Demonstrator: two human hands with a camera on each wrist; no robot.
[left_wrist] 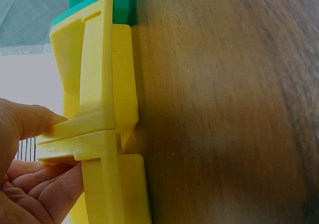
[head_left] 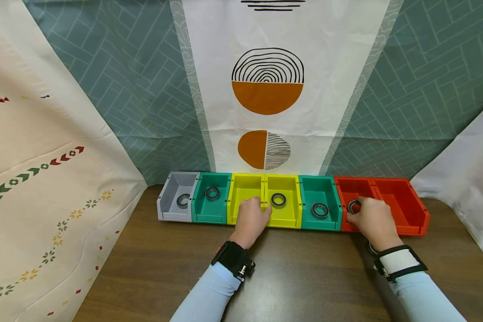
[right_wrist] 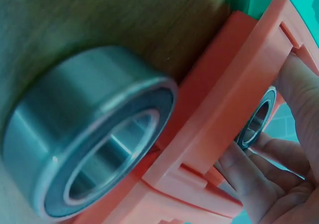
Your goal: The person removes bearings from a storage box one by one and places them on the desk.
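Observation:
My left hand (head_left: 251, 219) pinches the adjoining walls of two yellow bins (head_left: 245, 219), thumb on one side and fingers on the other, as the left wrist view shows. In the right yellow bin (head_left: 294, 219) lies a ring-shaped ball bearing (head_left: 272, 201). My right hand (head_left: 375, 221) reaches into the left red bin (right_wrist: 219, 104) and holds another bearing (right_wrist: 244, 136) between thumb and fingers. Beneath the right wrist is a further bearing (right_wrist: 50, 124), large in the right wrist view and mostly hidden by the wrist in the head view.
Bins stand side by side along the table's back: a grey bin (head_left: 164, 210), a teal bin (head_left: 209, 218), and a second teal bin (head_left: 321, 225), each with a bearing inside. At the right end sits another red bin (head_left: 412, 229). A patterned cloth (head_left: 265, 156) hangs behind them.

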